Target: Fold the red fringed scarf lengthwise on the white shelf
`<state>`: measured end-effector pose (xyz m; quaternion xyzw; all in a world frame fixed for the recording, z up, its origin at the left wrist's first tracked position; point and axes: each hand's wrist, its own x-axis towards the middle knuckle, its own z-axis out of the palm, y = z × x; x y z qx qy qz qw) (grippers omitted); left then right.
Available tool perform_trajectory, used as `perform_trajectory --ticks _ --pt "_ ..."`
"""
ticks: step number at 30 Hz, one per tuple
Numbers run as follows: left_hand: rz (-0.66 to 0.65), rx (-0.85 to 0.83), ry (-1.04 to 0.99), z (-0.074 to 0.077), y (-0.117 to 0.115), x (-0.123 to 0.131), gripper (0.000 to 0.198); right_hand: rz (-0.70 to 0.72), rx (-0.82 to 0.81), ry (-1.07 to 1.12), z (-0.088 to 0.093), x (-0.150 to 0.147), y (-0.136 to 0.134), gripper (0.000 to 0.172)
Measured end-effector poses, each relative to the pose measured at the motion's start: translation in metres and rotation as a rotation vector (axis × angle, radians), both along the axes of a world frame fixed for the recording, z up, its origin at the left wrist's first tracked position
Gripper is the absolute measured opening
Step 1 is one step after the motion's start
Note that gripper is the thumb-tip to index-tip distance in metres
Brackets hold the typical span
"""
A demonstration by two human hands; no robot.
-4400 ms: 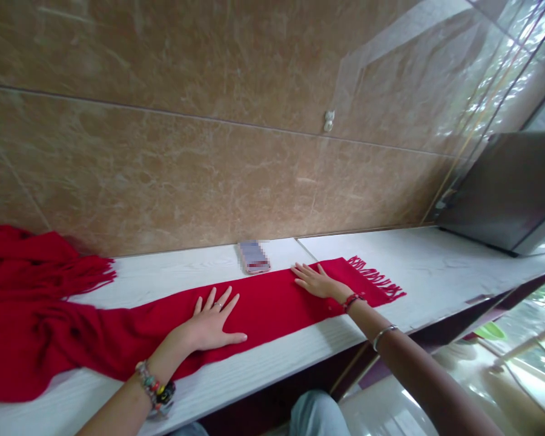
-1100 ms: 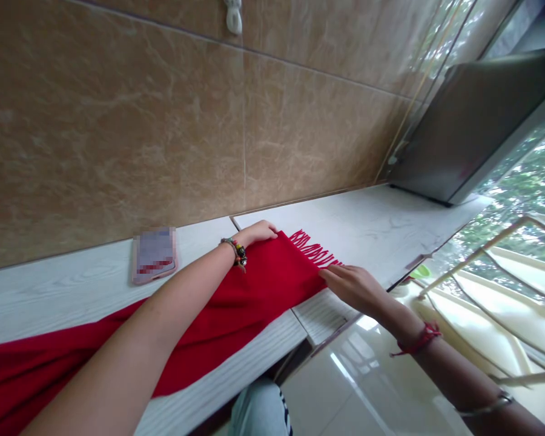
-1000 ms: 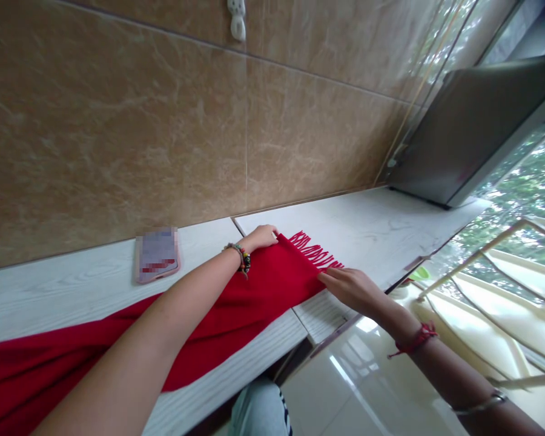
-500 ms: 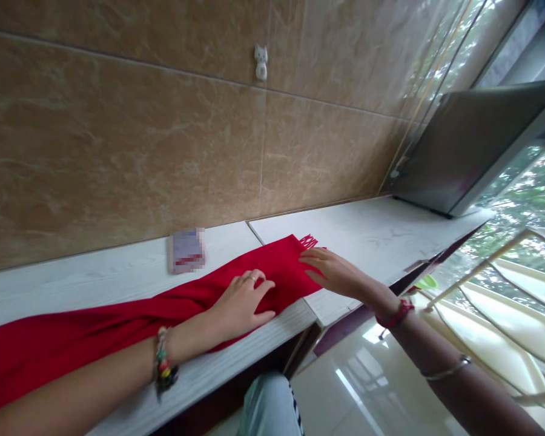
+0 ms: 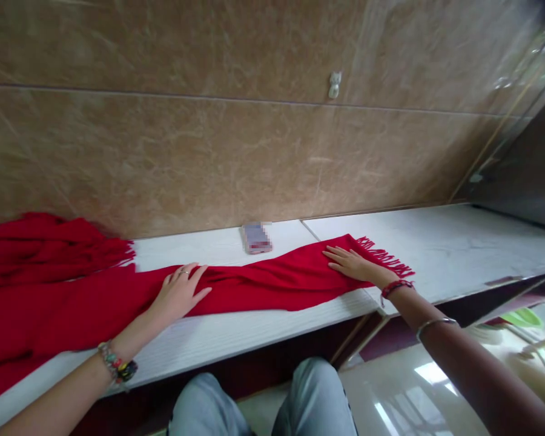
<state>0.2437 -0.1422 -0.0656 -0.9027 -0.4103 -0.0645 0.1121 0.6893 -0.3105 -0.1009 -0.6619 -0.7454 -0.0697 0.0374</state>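
A long red scarf (image 5: 272, 281) lies stretched along a white wood-grain counter, with fringe at its right end. My right hand (image 5: 352, 263) rests flat on the scarf just beside that fringe, fingers spread. On the scarf's middle-left stretch lies my left hand (image 5: 177, 293), fingers apart and palm down. Further left the scarf widens, and a bunched red heap with its own fringe (image 5: 72, 245) sits against the wall. Whether the heap and the stretched part are one piece, I cannot tell.
A phone-like object (image 5: 257, 238), partly blurred, lies behind the scarf. The white counter (image 5: 445, 248) runs right towards a dark appliance (image 5: 522, 157). A small cat-shaped hook (image 5: 335, 85) is on the brown tiled wall. My knees are under the counter's front edge.
My view has swung left, bringing the red heap into sight. My left hand has slid left along the scarf. My right hand has come down flat by the fringe, which is now spread out.
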Motion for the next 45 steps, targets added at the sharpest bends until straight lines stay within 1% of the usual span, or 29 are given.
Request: perform_trajectory --ticks 2,4,5,7,8,10,12,13,14,16,18,20,21,23,25,27,29,32,34,35,37,39,40,41,44,45 --pt "0.099 -0.043 -0.015 -0.003 0.012 -0.033 0.058 -0.041 0.088 0.039 0.006 -0.007 0.008 0.031" --pt "0.166 -0.077 -0.044 -0.007 0.022 -0.059 0.057 -0.074 0.201 0.127 0.015 -0.026 0.022 0.030" --pt "0.189 -0.079 -0.055 -0.008 0.026 -0.068 0.056 -0.059 0.241 0.174 0.021 -0.041 0.030 0.030" --pt "0.206 -0.090 -0.051 -0.011 0.032 -0.082 0.056 0.020 0.261 0.257 0.034 -0.080 0.047 0.031" --pt "0.188 -0.119 -0.031 -0.011 0.034 -0.086 0.057 0.086 0.244 0.325 0.040 -0.102 0.056 0.031" --pt "0.128 -0.217 0.024 -0.010 0.036 -0.091 0.061 0.240 0.140 0.424 0.050 -0.149 0.073 0.034" --pt "0.068 -0.294 0.060 -0.006 0.035 -0.093 0.063 0.377 0.033 0.430 0.055 -0.190 0.089 0.042" --pt "0.053 -0.289 0.057 -0.004 0.032 -0.092 0.062 0.431 -0.017 0.416 0.055 -0.207 0.097 0.049" --pt "0.047 -0.249 0.041 -0.001 0.028 -0.092 0.058 0.473 -0.056 0.398 0.054 -0.220 0.103 0.053" --pt "0.015 -0.106 -0.006 0.005 0.014 -0.088 0.048 0.513 -0.086 0.367 0.048 -0.236 0.115 0.056" --pt "-0.087 0.024 -0.030 0.008 -0.004 -0.083 0.042 0.522 -0.063 0.366 0.042 -0.241 0.122 0.053" --pt "-0.263 0.033 0.001 0.008 -0.020 -0.075 0.041 0.523 -0.021 0.404 0.036 -0.238 0.125 0.049" --pt "-0.330 0.028 0.026 0.006 -0.026 -0.072 0.040 0.522 -0.003 0.431 0.034 -0.235 0.126 0.047" --pt "-0.412 0.011 0.067 0.003 -0.030 -0.066 0.038 0.504 0.031 0.474 0.032 -0.228 0.127 0.042" --pt "-0.430 -0.012 0.070 0.001 -0.025 -0.063 0.040 0.470 0.061 0.486 0.032 -0.221 0.128 0.036" --pt "-0.421 -0.057 0.032 0.000 -0.013 -0.062 0.042 0.442 0.082 0.493 0.033 -0.215 0.129 0.031" --pt "-0.384 -0.119 -0.048 0.002 0.003 -0.059 0.041 0.409 0.095 0.528 0.035 -0.211 0.130 0.025" --pt "-0.310 -0.253 -0.175 0.005 0.025 -0.052 0.035 0.351 0.120 0.596 0.040 -0.206 0.131 0.018" --pt "-0.296 -0.307 -0.187 0.006 0.034 -0.044 0.033 0.331 0.126 0.609 0.042 -0.204 0.130 0.016" --pt "-0.301 -0.290 -0.165 0.005 0.036 -0.039 0.034 0.328 0.123 0.608 0.043 -0.204 0.130 0.016" --pt "-0.315 -0.163 -0.094 0.003 0.032 -0.030 0.039 0.327 0.101 0.606 0.042 -0.203 0.131 0.015" --pt "-0.336 -0.013 -0.015 0.002 0.020 -0.021 0.043 0.328 0.072 0.620 0.039 -0.203 0.133 0.015" --pt "-0.359 0.027 0.022 0.003 0.012 -0.017 0.041 0.330 0.059 0.629 0.038 -0.202 0.134 0.014" --pt "-0.391 0.036 0.053 0.004 0.004 -0.015 0.039 0.331 0.047 0.639 0.036 -0.202 0.135 0.014" --pt "-0.487 -0.025 0.085 0.007 -0.016 -0.009 0.026 0.332 0.033 0.663 0.032 -0.200 0.138 0.012" --pt "-0.496 -0.037 0.074 0.007 -0.018 -0.008 0.028 0.329 0.033 0.671 0.032 -0.200 0.138 0.012"
